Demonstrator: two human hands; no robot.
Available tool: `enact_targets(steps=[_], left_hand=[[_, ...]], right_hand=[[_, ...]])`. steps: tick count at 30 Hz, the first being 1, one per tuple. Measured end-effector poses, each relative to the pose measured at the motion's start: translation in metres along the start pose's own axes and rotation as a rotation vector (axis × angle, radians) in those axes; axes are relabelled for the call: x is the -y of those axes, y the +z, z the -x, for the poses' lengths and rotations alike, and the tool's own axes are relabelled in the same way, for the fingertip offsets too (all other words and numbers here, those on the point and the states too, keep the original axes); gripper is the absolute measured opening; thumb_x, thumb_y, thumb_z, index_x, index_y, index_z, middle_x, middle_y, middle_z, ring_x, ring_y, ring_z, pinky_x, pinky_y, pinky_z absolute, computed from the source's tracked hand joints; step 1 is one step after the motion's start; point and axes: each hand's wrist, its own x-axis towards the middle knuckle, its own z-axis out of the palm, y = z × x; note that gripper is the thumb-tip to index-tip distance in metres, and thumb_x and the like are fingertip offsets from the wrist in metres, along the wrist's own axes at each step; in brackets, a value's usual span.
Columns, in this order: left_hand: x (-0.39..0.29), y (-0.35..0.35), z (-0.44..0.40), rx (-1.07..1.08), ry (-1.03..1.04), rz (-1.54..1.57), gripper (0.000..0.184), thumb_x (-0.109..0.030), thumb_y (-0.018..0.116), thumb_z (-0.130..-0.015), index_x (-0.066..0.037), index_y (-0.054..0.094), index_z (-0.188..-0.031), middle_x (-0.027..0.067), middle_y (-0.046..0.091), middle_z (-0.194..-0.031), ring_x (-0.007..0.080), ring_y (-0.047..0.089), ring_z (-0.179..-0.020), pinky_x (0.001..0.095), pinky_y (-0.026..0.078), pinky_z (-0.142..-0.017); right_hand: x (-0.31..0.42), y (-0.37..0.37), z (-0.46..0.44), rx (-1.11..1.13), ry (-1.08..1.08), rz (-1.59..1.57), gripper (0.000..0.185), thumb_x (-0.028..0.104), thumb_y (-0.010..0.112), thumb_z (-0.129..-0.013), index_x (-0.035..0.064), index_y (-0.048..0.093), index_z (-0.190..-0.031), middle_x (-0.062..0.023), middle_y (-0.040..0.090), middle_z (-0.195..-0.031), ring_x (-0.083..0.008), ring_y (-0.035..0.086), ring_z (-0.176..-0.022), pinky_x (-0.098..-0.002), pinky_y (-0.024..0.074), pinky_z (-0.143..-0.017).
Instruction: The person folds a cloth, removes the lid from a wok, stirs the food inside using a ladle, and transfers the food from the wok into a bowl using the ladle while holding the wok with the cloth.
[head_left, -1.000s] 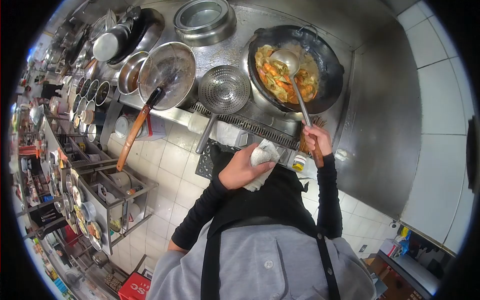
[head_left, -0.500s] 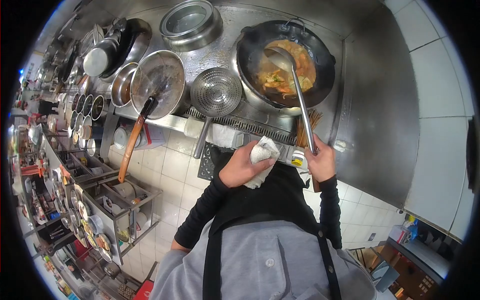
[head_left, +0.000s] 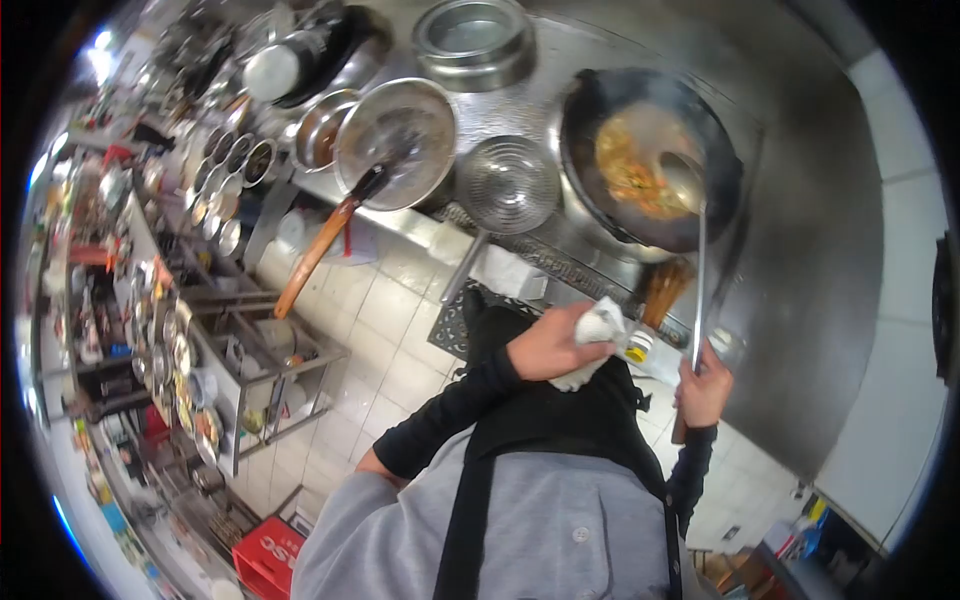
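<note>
My right hand (head_left: 704, 388) is closed round the handle of a long metal ladle (head_left: 698, 290). The ladle's bowl rests at the right side of the saucy, orange-yellow food (head_left: 632, 165) in a black wok (head_left: 585, 120). Steam rises over the wok and blurs part of the food. In front of my apron, my left hand (head_left: 552, 345) grips a folded white cloth (head_left: 600, 325), apart from the wok. Between the cloth and the wok stand a bundle of thin brown sticks (head_left: 665, 293) and a small container with a yellow label (head_left: 639, 346).
Left of the wok, a perforated skimmer (head_left: 508, 185) and a wood-handled round strainer (head_left: 395, 140) lie along the stove edge. A metal pot (head_left: 473, 45) stands behind them. A rack with dishes (head_left: 240, 400) is at the left, and a metal wall (head_left: 800, 250) rises on the right.
My view has turned, so the scene sits further right. The ladle's bowl has shifted from the far left of the food to its right side. The cloth stays in my left hand.
</note>
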Motion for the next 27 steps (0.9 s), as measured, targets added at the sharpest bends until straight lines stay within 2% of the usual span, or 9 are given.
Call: enact_targets(steps=[4,10,11,13,17,18,21,22,27], left_hand=[[0.007,0.003,0.000,-0.006,-0.026,0.042,0.051,-0.032,0.079,-0.090,0.004,0.063,-0.123,0.0239,0.073,-0.103,0.0340,0.073,-0.097,0.0409,0.056,-0.088],[0.012,0.006,0.001,-0.030,0.005,-0.052,0.052,-0.033,0.079,-0.090,0.005,0.062,-0.122,0.0259,0.073,-0.102,0.0380,0.074,-0.097,0.0419,0.057,-0.086],[0.011,0.007,0.000,-0.029,0.007,-0.068,0.052,-0.033,0.079,-0.090,0.005,0.062,-0.122,0.0258,0.073,-0.102,0.0377,0.074,-0.097,0.0417,0.057,-0.086],[0.006,0.004,0.002,-0.024,0.031,0.041,0.054,-0.031,0.080,-0.090,0.005,0.061,-0.125,0.0242,0.074,-0.103,0.0339,0.074,-0.097,0.0404,0.056,-0.087],[0.011,-0.003,0.006,0.001,-0.010,0.134,0.051,-0.030,0.080,-0.091,0.003,0.064,-0.126,0.0175,0.075,-0.104,0.0233,0.073,-0.097,0.0361,0.056,-0.088],[0.008,-0.005,0.009,0.007,-0.024,0.195,0.047,-0.030,0.079,-0.092,0.002,0.066,-0.123,0.0143,0.075,-0.103,0.0194,0.072,-0.094,0.0348,0.056,-0.087],[-0.003,-0.013,0.017,-0.008,-0.080,0.272,0.045,-0.030,0.079,-0.092,0.002,0.066,-0.121,0.0114,0.074,-0.102,0.0176,0.070,-0.092,0.0337,0.056,-0.085],[-0.003,-0.015,0.019,-0.023,-0.082,0.244,0.042,-0.029,0.078,-0.093,0.001,0.066,-0.120,0.0108,0.074,-0.102,0.0174,0.070,-0.091,0.0337,0.055,-0.084],[0.003,-0.020,0.022,-0.042,-0.119,0.199,0.042,-0.029,0.076,-0.094,0.002,0.066,-0.120,0.0112,0.074,-0.102,0.0179,0.069,-0.091,0.0344,0.055,-0.084]], right_hand=[[0.031,-0.011,0.009,0.070,0.171,-0.073,0.043,0.002,0.068,-0.087,-0.0060,0.068,-0.129,-0.0097,0.064,-0.072,-0.0133,0.058,-0.051,-0.0327,0.0463,-0.049],[0.061,-0.001,0.020,0.280,0.216,-0.291,0.042,-0.005,0.062,-0.092,-0.0050,0.064,-0.134,-0.0064,0.066,-0.078,-0.0088,0.055,-0.041,-0.0271,0.0409,-0.035],[0.051,0.007,0.019,0.253,0.179,-0.225,0.041,-0.001,0.064,-0.089,-0.0050,0.066,-0.130,-0.0108,0.070,-0.079,-0.0160,0.062,-0.047,-0.0344,0.0477,-0.043],[0.016,0.034,0.004,0.078,-0.311,0.104,0.042,0.004,0.066,-0.085,-0.0007,0.068,-0.127,-0.0189,0.070,-0.079,-0.0290,0.068,-0.058,-0.0426,0.0531,-0.057],[0.010,0.052,-0.023,-0.030,-0.124,0.225,0.029,0.006,0.064,-0.082,0.0019,0.068,-0.110,-0.0246,0.062,-0.073,-0.0409,0.069,-0.072,-0.0468,0.0526,-0.066],[0.013,0.050,-0.027,-0.075,-0.144,0.207,0.021,0.005,0.065,-0.083,0.0003,0.066,-0.104,-0.0203,0.061,-0.066,-0.0352,0.068,-0.061,-0.0446,0.0517,-0.056],[0.011,0.037,-0.040,-0.052,0.113,0.103,0.038,0.009,0.067,-0.082,0.0003,0.069,-0.118,-0.0222,0.066,-0.070,-0.0346,0.069,-0.064,-0.0482,0.0529,-0.064],[0.013,0.033,-0.044,-0.098,0.118,0.017,0.036,0.009,0.067,-0.084,-0.0021,0.069,-0.118,-0.0170,0.064,-0.064,-0.0243,0.064,-0.051,-0.0444,0.0515,-0.053],[0.010,0.020,-0.084,-0.213,0.086,-0.131,0.021,0.006,0.066,-0.089,-0.0058,0.069,-0.106,-0.0104,0.063,-0.060,-0.0181,0.060,-0.043,-0.0370,0.0473,-0.038]])
